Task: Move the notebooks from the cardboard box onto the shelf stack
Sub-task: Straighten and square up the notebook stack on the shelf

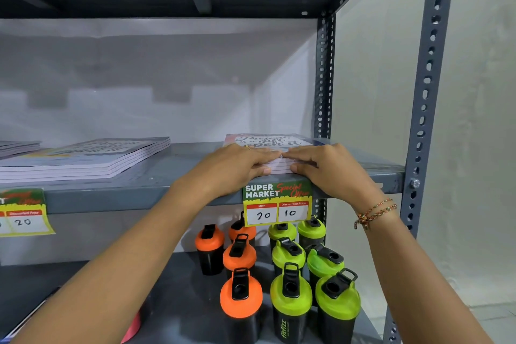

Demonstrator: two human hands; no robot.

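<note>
Notebook stack (275, 145) on shelf (173, 176) right, another stack (92, 158) left, bottles (282, 274) below.

A grey metal shelf board (178, 176) is carried on slotted steel uprights (424, 98) — two stacks of pale paper notebooks are laid flat on it, one at the left (83, 159), one near the right (273, 142) (printed cover upward).

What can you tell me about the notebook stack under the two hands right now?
The notebook stack lies flat on the grey metal shelf, near its right end, its front edge close to the shelf lip above a price tag. The glossy top cover bears dark script lettering on a pale patch with pinkish edges. White page edges face the camera. The left hand and right hand rest on its front edge, fingertips meeting, thumbs against the page edges.
</note>
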